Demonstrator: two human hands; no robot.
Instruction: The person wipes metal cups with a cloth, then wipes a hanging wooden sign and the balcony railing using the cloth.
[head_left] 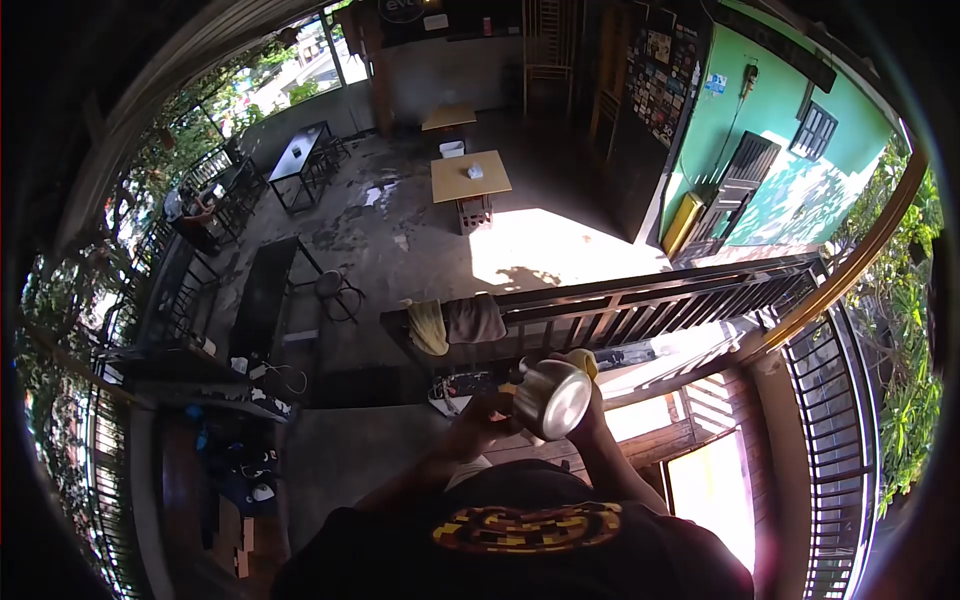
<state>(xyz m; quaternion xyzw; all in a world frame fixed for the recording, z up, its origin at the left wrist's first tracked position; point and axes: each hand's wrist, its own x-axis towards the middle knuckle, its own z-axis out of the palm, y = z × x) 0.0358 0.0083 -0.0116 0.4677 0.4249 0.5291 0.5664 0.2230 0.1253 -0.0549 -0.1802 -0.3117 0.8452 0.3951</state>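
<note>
A shiny metal pot or cup (556, 402) is held in front of my chest, tilted so that its round flat face points toward the camera. My left hand (488, 415) is at its left side, fingers closed against it. On its right side is my right hand (590, 405), mostly hidden behind the metal, with a yellow cloth (582, 361) just above. Beyond my hands, a yellow-green towel (428, 326) and a grey towel (477, 319) hang over the dark railing.
The dark railing (640, 308) crosses in front of me. Behind it stand a wooden table (470, 187), a white-topped table (296, 158) and a round stool (331, 284). A person (192, 213) is at the far left. A green wall (790, 200) rises at the right.
</note>
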